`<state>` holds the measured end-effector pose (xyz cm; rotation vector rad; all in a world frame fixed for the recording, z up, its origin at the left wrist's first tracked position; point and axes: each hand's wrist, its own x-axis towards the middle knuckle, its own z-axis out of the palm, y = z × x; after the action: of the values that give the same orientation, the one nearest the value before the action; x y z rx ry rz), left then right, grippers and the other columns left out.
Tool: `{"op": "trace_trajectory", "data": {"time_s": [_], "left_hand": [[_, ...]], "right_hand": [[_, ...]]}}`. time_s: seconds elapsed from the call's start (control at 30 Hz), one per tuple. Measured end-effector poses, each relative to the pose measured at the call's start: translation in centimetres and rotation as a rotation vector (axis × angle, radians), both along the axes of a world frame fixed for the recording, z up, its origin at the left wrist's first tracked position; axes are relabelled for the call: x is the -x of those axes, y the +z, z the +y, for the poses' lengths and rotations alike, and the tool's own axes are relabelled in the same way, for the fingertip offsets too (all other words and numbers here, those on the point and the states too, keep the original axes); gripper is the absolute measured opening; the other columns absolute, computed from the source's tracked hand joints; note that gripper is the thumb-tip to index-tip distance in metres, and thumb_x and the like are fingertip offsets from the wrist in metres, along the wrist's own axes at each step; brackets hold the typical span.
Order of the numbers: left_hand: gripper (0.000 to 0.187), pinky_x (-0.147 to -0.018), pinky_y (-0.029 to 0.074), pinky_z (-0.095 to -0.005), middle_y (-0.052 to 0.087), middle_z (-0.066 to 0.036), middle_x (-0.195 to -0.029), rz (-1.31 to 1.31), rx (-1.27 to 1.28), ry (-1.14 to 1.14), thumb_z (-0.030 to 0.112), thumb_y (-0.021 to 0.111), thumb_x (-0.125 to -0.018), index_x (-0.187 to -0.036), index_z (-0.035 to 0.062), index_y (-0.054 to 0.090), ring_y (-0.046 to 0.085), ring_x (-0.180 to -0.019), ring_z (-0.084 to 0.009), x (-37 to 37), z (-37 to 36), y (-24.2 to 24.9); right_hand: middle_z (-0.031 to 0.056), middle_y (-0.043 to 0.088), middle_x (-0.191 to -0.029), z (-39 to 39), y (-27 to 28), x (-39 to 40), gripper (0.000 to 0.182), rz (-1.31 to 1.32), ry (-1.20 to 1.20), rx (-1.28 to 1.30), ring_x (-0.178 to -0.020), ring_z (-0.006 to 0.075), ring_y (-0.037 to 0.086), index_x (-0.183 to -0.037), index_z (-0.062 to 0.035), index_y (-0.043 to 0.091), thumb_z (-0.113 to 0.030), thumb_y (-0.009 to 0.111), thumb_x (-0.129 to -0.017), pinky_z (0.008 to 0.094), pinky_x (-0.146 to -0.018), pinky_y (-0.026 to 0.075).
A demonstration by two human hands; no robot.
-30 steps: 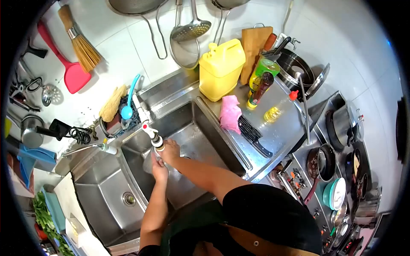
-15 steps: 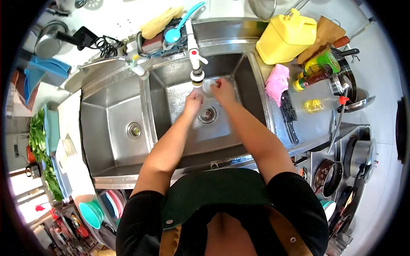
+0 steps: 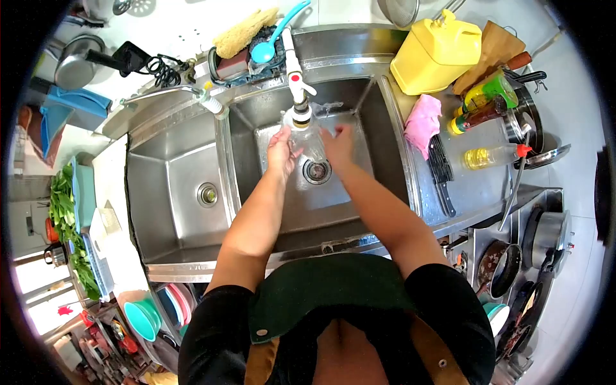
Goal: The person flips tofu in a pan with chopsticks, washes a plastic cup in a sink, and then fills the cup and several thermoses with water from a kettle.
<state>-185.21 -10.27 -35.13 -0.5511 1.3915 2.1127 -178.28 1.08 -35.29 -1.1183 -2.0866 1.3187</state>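
Note:
Under the white tap (image 3: pixel 300 115), a clear, see-through thing (image 3: pixel 311 142) sits between my hands; its outline blurs into the running water, and I cannot make out its kind. My left hand (image 3: pixel 280 154) is on its left side, fingers apart and the thumb side turned toward it. My right hand (image 3: pixel 340 146) is at its right edge with curled fingers, slightly smeared by motion. Both hands are inside the right sink basin (image 3: pixel 308 208), above the drain (image 3: pixel 316 171). Water sprays out around the tap mouth.
The left basin (image 3: pixel 183 186) has a second tap (image 3: pixel 215 106) behind it. On the right counter are a pink cloth (image 3: pixel 423 123), a cleaver (image 3: pixel 440 160), a knife (image 3: pixel 444 199), an oil bottle (image 3: pixel 491 156) and a yellow jug (image 3: pixel 436 54). A blue ladle (image 3: pixel 264 51) lies behind the tap.
My hands have moved apart; the left has opened its fingers. The clear thing, earlier by my right fingers, now shows between both hands. Water now splashes out around the tap.

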Motion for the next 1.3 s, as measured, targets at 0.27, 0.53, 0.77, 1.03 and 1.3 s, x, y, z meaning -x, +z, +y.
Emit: {"op": "trace_trajectory", "data": {"time_s": [0.27, 0.53, 0.77, 1.03, 1.3], "left_hand": [[0.013, -0.069, 0.043, -0.0257, 0.055, -0.004, -0.082, 0.427, 0.128, -0.350, -0.002, 0.049, -0.071, -0.081, 0.0029, 0.056, 0.052, -0.072, -0.0130, -2.7, 1.1, -1.3], [0.024, -0.053, 0.042, -0.0259, 0.055, -0.004, -0.059, 0.684, 0.757, -0.412, 0.018, 0.062, -0.072, -0.082, -0.0030, 0.058, 0.052, -0.054, -0.0116, 2.6, 0.5, -1.2], [0.030, -0.037, 0.041, -0.0264, 0.053, -0.008, -0.062, 0.236, 0.683, -0.412, 0.022, 0.064, -0.068, -0.083, -0.0019, 0.053, 0.051, -0.047, -0.0163, 2.8, 1.2, -1.8], [0.054, -0.071, 0.045, -0.0353, 0.059, -0.023, -0.083, 0.516, 1.106, -0.539, 0.043, 0.064, -0.058, -0.081, -0.0056, 0.057, 0.058, -0.081, -0.0297, 2.8, 0.9, -4.0], [0.034, -0.046, 0.039, -0.0313, 0.052, -0.006, -0.065, -0.143, 0.240, -0.224, 0.039, 0.057, -0.075, -0.077, 0.0045, 0.055, 0.047, -0.055, -0.0142, 1.1, 0.0, -7.7]], "right_hand": [[0.0134, 0.059, -0.079, -3.5, -6.9, 3.9, 0.023, 0.086, 0.385, 0.264, -0.076, 0.0282, 0.057, -0.084, -0.0045, 0.058, -0.023, 0.045, -0.079, 0.0361, -0.068, 0.044], [0.0195, 0.056, -0.078, -3.3, -2.2, 0.2, 0.021, -0.043, 0.393, 0.085, -0.074, 0.0357, 0.054, -0.080, -0.0019, 0.051, -0.022, 0.051, -0.077, 0.0408, -0.064, 0.042], [0.0162, 0.057, -0.073, -1.9, -1.9, -1.9, 0.020, -0.039, 0.477, -0.168, -0.072, 0.0352, 0.054, -0.076, -0.0022, 0.049, -0.022, 0.052, -0.076, 0.0419, -0.064, 0.042], [0.0131, 0.055, -0.061, -1.8, -2.1, -1.7, 0.014, -0.060, 0.498, -0.529, -0.059, 0.0310, 0.054, -0.068, -0.0057, 0.050, -0.018, 0.056, -0.072, 0.0405, -0.057, 0.040], [0.0110, 0.055, -0.069, -1.7, 0.3, -2.3, 0.003, -0.256, 0.761, -0.859, -0.068, 0.0283, 0.054, -0.067, -0.0092, 0.053, -0.010, 0.053, -0.064, 0.0407, -0.062, 0.039]]}}
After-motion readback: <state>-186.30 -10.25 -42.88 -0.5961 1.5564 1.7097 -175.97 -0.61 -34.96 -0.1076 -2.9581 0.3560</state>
